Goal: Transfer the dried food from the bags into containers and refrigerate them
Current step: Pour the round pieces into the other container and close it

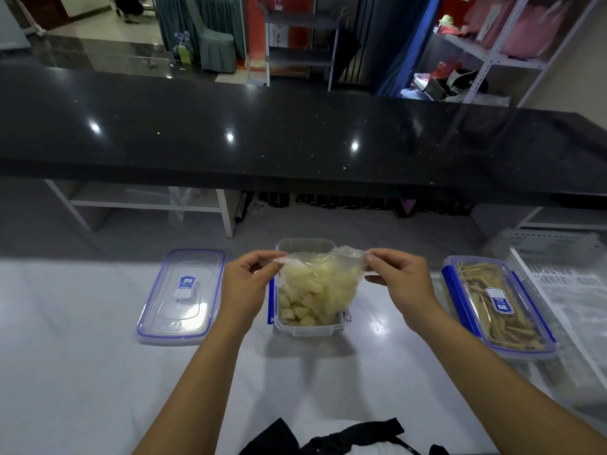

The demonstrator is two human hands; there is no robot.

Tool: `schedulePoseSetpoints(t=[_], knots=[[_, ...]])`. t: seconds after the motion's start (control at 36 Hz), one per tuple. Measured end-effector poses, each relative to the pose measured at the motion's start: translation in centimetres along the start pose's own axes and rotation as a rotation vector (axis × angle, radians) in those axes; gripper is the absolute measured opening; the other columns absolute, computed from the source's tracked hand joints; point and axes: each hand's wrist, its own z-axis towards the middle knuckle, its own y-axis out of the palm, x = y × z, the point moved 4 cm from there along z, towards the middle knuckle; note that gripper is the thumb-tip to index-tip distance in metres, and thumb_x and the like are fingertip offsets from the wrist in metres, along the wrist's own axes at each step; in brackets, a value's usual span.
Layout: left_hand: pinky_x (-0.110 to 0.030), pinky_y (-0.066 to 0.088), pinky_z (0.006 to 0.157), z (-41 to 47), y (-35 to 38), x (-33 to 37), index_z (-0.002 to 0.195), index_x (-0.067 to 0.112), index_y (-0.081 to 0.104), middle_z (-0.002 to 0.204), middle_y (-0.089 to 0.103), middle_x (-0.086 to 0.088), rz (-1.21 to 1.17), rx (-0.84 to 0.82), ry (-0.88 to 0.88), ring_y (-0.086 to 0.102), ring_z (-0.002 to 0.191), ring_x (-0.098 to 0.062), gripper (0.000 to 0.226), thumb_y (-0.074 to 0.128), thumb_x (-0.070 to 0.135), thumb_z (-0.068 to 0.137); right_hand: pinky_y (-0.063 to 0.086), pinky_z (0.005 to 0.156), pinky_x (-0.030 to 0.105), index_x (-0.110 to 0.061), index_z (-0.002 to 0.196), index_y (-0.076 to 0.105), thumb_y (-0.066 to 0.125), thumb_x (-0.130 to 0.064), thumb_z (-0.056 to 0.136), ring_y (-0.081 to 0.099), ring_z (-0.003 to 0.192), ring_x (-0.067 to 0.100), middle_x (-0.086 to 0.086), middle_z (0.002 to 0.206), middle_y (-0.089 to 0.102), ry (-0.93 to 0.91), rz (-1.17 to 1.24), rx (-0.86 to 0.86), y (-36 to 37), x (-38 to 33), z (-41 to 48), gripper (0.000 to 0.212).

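Note:
A clear plastic bag (323, 279) of pale yellow dried food pieces hangs over an open clear container (307, 328) in the middle of the white counter. Some pieces lie inside the container below the bag. My left hand (244, 290) pinches the bag's upper left corner. My right hand (399, 284) pinches its upper right corner. A loose lid with a blue rim (182, 295) lies flat to the left. On the right stands a closed container (497, 307) with a blue-clipped lid, filled with tan dried strips.
A raised black stone bar top (295, 139) runs across behind the white counter (82, 372). A white slotted basket (558, 257) sits at the far right. Shelving and clutter stand beyond the bar. A dark strap (345, 436) hangs at the bottom edge.

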Motion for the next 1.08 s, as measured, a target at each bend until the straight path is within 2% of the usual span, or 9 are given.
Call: schedulePoseSetpoints(t=[0.11,0.19,0.28,0.42,0.61,0.72,0.83,0.97,1.08], knots=[[-0.022,0.058,0.076,0.0,0.2,-0.6,0.099,0.033,0.078,0.094,0.078,0.004,-0.029,-0.006,-0.033,0.072,0.09,-0.009,0.019,0.077,0.019,0.086,0.062,0.072,0.032,-0.015,0.097,0.077,0.066,-0.013,0.095,0.074,0.087,0.024,0.007,0.089,0.077,0.026,0.107,0.129,-0.7,0.4,-0.3,0.012],[-0.023,0.056,0.084,-0.9,0.5,-1.8,0.11,0.026,0.075,0.101,0.075,0.001,-0.025,0.005,-0.075,0.07,0.095,-0.011,0.028,0.079,0.015,0.084,0.061,0.083,0.043,-0.016,0.101,0.075,0.069,-0.013,0.093,0.072,0.097,0.029,0.007,0.098,0.076,0.141,0.097,0.056,-0.1,2.1,-1.3,0.011],[-0.011,0.052,0.074,-1.5,0.5,-2.3,0.106,0.03,0.075,0.099,0.075,0.003,-0.026,0.012,-0.103,0.069,0.092,-0.002,0.024,0.079,0.02,0.085,0.058,0.091,0.047,-0.025,0.114,0.07,0.073,-0.016,0.09,0.07,0.104,0.024,0.003,0.112,0.073,0.232,0.123,0.036,-0.1,3.5,-2.3,0.026],[-0.009,0.051,0.064,-2.1,0.9,-2.8,0.096,0.034,0.077,0.094,0.077,0.013,-0.078,-0.024,-0.235,0.072,0.089,-0.003,0.013,0.074,0.023,0.09,0.054,0.097,0.047,-0.031,0.131,0.06,0.069,-0.025,0.093,0.067,0.111,0.021,0.002,0.118,0.073,0.434,0.112,-0.175,1.4,4.9,-4.1,0.039],[-0.009,0.052,0.062,-2.7,1.3,-2.1,0.085,0.047,0.075,0.088,0.076,0.015,-0.069,-0.065,-0.239,0.073,0.086,-0.003,0.032,0.08,0.015,0.083,0.055,0.092,0.044,-0.026,0.121,0.067,0.06,-0.018,0.094,0.068,0.105,0.027,0.009,0.117,0.072,0.451,0.139,-0.163,2.9,4.5,-4.7,0.029],[-0.014,0.056,0.065,-4.3,1.3,-2.4,0.099,0.037,0.075,0.097,0.076,0.014,-0.057,-0.098,-0.255,0.072,0.093,-0.004,0.025,0.081,0.019,0.083,0.056,0.086,0.043,-0.029,0.118,0.069,0.063,-0.02,0.092,0.068,0.098,0.027,0.009,0.11,0.073,0.466,0.134,-0.14,1.7,5.1,-5.9,0.027],[-0.032,0.062,0.082,-6.6,0.8,-3.4,0.111,0.033,0.073,0.111,0.075,0.013,-0.026,-0.167,-0.311,0.072,0.103,-0.011,0.029,0.078,0.019,0.086,0.058,0.078,0.037,-0.036,0.116,0.069,0.064,-0.026,0.093,0.072,0.098,0.025,0.005,0.108,0.075,0.453,0.102,-0.144,-0.3,5.9,-8.0,0.026],[-0.025,0.06,0.079,-10.3,0.2,-4.8,0.119,0.039,0.068,0.119,0.071,0.016,0.009,-0.194,-0.301,0.069,0.11,-0.008,0.044,0.08,0.017,0.083,0.056,0.085,0.037,-0.051,0.117,0.065,0.068,-0.042,0.089,0.073,0.1,0.019,-0.002,0.11,0.076,0.42,0.047,-0.21,-2.4,6.6,-10.2,0.03],[-0.024,0.057,0.089,-10.7,0.0,-4.6,0.121,0.045,0.065,0.123,0.068,0.02,0.02,-0.148,-0.253,0.064,0.114,-0.002,0.05,0.084,0.024,0.08,0.053,0.092,0.038,-0.048,0.118,0.068,0.077,-0.044,0.081,0.069,0.108,0.011,-0.009,0.117,0.073,0.311,0.007,-0.144,-3.1,6.2,-10.5,0.037]])
